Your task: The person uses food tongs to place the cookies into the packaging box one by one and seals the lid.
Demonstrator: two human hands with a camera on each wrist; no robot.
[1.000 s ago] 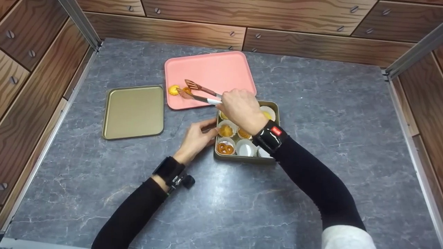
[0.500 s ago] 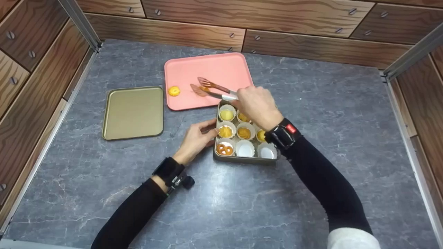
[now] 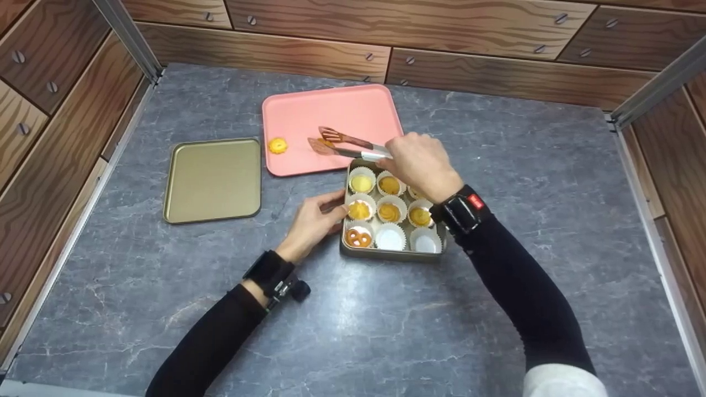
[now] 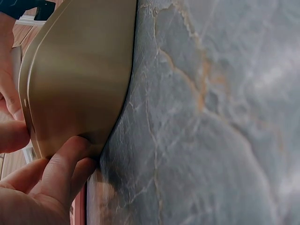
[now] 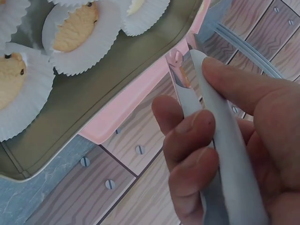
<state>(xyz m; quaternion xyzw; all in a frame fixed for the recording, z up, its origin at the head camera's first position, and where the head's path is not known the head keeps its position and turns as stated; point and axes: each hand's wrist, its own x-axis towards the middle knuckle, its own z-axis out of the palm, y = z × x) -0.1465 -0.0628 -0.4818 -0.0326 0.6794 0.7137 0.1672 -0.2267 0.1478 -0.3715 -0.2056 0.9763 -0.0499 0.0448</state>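
Note:
My left hand (image 3: pixel 311 225) holds the left side of a gold-coloured tin (image 3: pixel 386 253); its fingers lie on the outer wall (image 4: pixel 79 61), the thumb at the rim. Paper cups line the tin: several hold cookies, such as a swirled one (image 3: pixel 389 212); the front-left cup has a pretzel (image 3: pixel 358 238). My right hand (image 3: pixel 422 162), over the tin's back edge, grips serving tongs (image 3: pixel 364 154) by their white handles (image 5: pixel 229 164). Between the tongs' brown tips, above the pink tray (image 3: pixel 353 105), an orange-brown piece shows, mostly covered; its kind is unclear.
A yellow flower-shaped cookie (image 3: pixel 278 145) lies near the tray's left edge. The tin's lid (image 3: pixel 214 179) lies flat to the left on the grey marbled table (image 3: pixel 331 336). Wood-patterned walls (image 3: pixel 309 49) enclose the back and sides.
My right hand has moved right with the tongs, and the orange-brown piece has gone with their tips, away from the yellow cookie. The left hand stays on the tin.

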